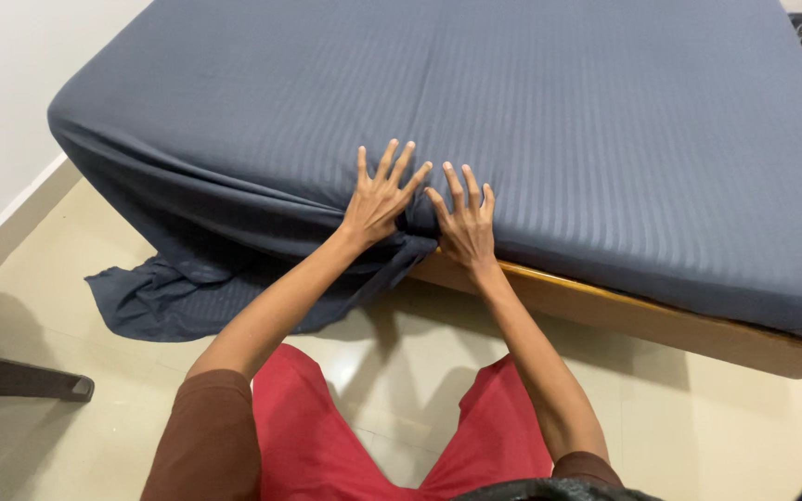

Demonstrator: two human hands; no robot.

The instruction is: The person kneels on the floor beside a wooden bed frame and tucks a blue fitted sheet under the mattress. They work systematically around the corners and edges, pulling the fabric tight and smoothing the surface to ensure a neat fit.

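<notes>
Both hands lie flat and spread on the side of a mattress covered by a dark blue striped bedsheet (512,121), right at the bed's near edge. The left hand (378,199) presses with fingers fanned wide, palm against the cloth where it turns down over the mattress side; the right hand (466,227) sits just beside it, fingers also splayed, its heel near the wooden bed frame (624,311). Neither hand grips anything — they are open and pushing on the fabric rather than pinching it. To the right of the hands the sheet looks smooth and tucked along the frame; to the left it hangs loose, bunching in folds and spilling onto the tiled floor (698,427) in a pool of cloth. A twisted rope of slack gathers directly under the left wrist. To do this step well, I judge the palms should keep the top surface taut while the fingers drive the slack down between mattress and frame, working leftward in short stretches — pushing too much cloth at once would likely leave wrinkles along the edge. A dark chair leg (20,380) stands on the floor at the left, well apart from the sheet.
</notes>
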